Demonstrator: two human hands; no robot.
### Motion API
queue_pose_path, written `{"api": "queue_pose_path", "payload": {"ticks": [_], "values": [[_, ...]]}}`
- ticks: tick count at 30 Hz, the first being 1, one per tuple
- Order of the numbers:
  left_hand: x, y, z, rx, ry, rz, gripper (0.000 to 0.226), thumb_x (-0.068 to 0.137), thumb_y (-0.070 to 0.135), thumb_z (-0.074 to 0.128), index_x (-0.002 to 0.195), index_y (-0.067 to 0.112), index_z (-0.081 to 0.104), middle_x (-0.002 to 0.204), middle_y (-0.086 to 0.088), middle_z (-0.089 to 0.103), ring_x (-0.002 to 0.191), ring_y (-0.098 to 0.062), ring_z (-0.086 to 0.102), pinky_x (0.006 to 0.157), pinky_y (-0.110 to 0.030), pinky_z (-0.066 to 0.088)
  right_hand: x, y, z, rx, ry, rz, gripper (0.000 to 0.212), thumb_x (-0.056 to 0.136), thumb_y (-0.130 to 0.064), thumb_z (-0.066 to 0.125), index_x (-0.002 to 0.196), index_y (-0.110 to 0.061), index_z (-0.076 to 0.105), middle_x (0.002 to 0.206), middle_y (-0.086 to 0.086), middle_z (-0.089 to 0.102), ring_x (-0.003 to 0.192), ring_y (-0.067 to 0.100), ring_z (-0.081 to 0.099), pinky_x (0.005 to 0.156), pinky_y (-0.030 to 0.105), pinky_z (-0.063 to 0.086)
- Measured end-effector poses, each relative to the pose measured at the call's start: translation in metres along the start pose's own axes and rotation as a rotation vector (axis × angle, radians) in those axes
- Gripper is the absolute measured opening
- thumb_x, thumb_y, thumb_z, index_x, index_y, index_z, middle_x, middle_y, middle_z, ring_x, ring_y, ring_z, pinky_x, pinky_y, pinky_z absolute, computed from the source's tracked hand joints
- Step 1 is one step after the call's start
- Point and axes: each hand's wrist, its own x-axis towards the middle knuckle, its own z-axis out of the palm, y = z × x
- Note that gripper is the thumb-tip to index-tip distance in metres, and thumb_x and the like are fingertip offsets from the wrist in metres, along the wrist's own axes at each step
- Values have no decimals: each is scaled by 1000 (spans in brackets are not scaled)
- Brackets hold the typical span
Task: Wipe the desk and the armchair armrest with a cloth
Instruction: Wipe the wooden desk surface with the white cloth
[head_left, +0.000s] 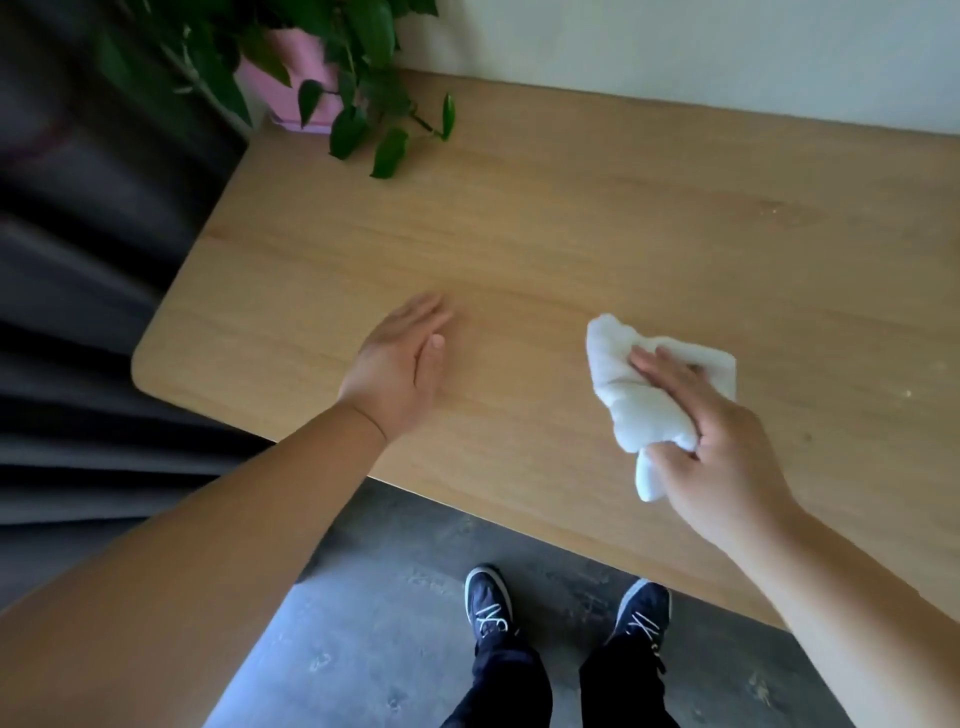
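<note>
A light wooden desk (571, 223) fills the middle of the head view. A crumpled white cloth (639, 400) lies on it near the front edge, right of centre. My right hand (717, 447) presses down on the cloth, fingers spread over its top and thumb pinching its lower end. My left hand (402, 369) rests flat on the bare desk to the left of the cloth, fingers together, holding nothing. No armchair armrest is in view.
A leafy plant in a pink pot (306, 78) stands at the desk's back left corner, leaves trailing onto the wood. Dark curtain folds (78, 260) hang to the left. A white wall (727, 47) backs the desk. My feet in dark sneakers (488, 603) stand on grey floor.
</note>
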Motion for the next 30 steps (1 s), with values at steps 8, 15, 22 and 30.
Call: {"api": "queue_pose_path", "payload": {"ticks": [8, 15, 22, 30], "values": [[-36, -70, -22, 253, -100, 72, 62, 103, 39, 30, 162, 18, 33, 172, -2, 20, 160, -21, 12, 130, -45, 11, -1, 11, 30, -686, 23, -80, 69, 86, -33, 72, 150, -11, 59, 161, 18, 48, 148, 61, 29, 113, 77, 20], [-37, -78, -28, -39, -26, 84, 58, 103, 27, 32, 155, 4, 43, 165, -13, 37, 157, -25, 25, 126, -51, 24, 3, -41, 123, -569, 3, -202, 67, 86, -36, 60, 151, -21, 59, 161, 16, 49, 150, 56, 31, 118, 75, 19], [-37, -83, -33, -155, -57, 32, 64, 101, 33, 24, 158, 7, 38, 167, -9, 35, 157, -18, 23, 128, -44, 21, 32, -113, 213, -518, -296, -430, 73, 81, -42, 74, 151, -35, 54, 171, 3, 34, 158, 46, 19, 128, 64, 7], [-37, -69, -20, -55, 15, -20, 66, 102, 38, 21, 153, 5, 47, 165, -16, 35, 157, -27, 22, 128, -47, 17, 18, -65, 132, -447, -527, -648, 55, 82, -30, 78, 136, -40, 70, 160, -12, 51, 157, 29, 31, 130, 53, 11]]}}
